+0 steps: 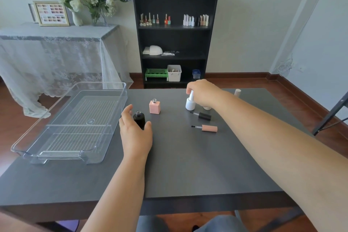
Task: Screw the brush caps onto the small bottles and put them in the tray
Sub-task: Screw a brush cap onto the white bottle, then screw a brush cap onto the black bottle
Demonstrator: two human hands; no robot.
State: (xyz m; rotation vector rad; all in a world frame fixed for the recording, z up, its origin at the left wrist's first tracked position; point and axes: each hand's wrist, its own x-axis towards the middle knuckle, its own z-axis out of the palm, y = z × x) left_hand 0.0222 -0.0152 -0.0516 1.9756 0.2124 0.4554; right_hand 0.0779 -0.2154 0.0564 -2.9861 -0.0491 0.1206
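While labels look blank, right hand (202, 92) pinches white bottle (190, 103).

— Where's the left hand (136, 133)?

— Stretched forward on a bare forearm, palm down, fingers and thumb spread in an open curl, not closed on anything.

— And the right hand (204, 93)?

— Farther out and across, its arm reaching in from the lower right corner. The wrist bends downward, knuckles up (fingertips mostly hidden beneath the hand), and the fingers pinch together at their tips.
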